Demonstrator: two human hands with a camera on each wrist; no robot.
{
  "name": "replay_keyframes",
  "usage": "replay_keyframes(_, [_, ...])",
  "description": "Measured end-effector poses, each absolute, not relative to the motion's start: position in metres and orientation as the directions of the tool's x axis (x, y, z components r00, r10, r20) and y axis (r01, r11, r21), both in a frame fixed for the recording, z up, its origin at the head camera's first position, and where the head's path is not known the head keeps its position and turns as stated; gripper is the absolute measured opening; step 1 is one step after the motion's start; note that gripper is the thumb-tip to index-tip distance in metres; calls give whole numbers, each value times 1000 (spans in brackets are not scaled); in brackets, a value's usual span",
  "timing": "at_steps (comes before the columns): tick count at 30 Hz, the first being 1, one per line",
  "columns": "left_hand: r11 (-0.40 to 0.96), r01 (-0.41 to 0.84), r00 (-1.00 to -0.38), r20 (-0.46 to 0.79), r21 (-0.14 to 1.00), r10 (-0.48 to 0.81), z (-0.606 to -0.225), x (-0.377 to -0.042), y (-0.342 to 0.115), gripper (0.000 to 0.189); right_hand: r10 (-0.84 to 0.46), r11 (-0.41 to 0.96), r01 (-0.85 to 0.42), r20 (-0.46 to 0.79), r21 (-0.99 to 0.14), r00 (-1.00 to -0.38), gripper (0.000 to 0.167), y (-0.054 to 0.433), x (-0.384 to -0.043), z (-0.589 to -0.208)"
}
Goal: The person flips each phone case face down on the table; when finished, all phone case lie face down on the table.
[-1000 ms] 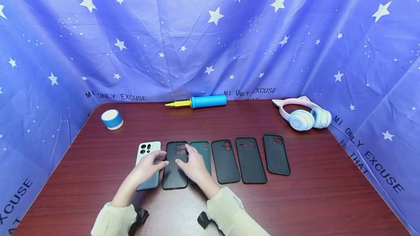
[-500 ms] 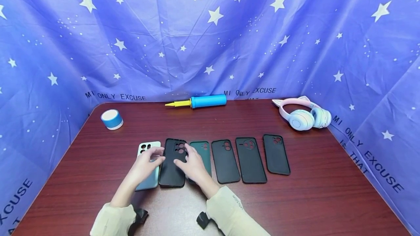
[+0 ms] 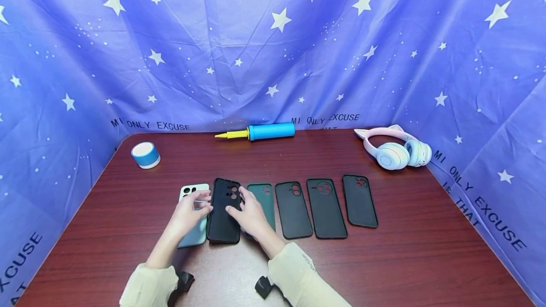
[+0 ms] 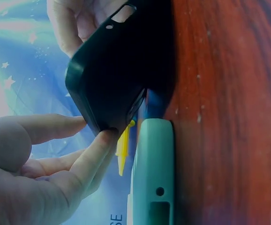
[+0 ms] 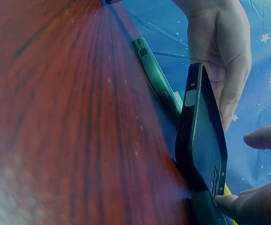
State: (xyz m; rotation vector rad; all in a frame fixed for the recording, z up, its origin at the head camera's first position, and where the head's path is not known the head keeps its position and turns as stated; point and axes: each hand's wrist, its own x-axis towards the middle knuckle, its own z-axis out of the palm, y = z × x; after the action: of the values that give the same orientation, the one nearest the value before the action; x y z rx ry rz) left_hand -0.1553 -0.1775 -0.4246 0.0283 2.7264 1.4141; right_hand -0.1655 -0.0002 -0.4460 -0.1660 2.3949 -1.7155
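Pinching the left edge of a black phone case (image 3: 222, 224) between the thumb and fingers of the left hand (image 3: 187, 210), with only the thin edge filling the narrow gap. Tilting that case left side up, inner face upward, second from the left in a row, between a pale green case (image 3: 195, 236) and a dark green case (image 3: 267, 203). Touching the far right part of the black phone case with a fingertip of the right hand (image 3: 252, 212), while holding the thumb wide apart from that finger. Holding the left hand over part of the pale green case and covering part of the dark green case with the right. Facing, farther right, an oval-cutout case (image 3: 293, 217), a round-cutout case (image 3: 328, 217) and a rightmost dark case (image 3: 360, 207), all lying flat on a reddish-brown table (image 3: 426, 259). Wearing cream sleeves (image 3: 304, 274). Having a blue-and-white cylinder (image 3: 145, 156) at the back left, a blue pump (image 3: 273, 131) with yellow nozzle at the back edge, and pink-and-white headphones (image 3: 391, 157) at the back right. Working before a blue-violet curtain (image 3: 239, 22) printed with white stars and black lettering.
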Motion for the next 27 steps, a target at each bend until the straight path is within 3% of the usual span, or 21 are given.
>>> replay_keyframes(8, [517,-77,-993,-110,852,32,-430,-159,-180,45,-213,416,-25,-71,-909,-974,62,1,-162,-441])
replay_keyframes(17, [449,-88,-992,-119,889,41,-434,-161,-179,43,-269,620,-137,-44,-772,-962,52,0,-155,-433])
replay_keyframes(27, [318,-89,-991,-115,944,63,-431,-160,-181,44,-304,579,-141,-52,-803,-951,55,-3,-155,-436])
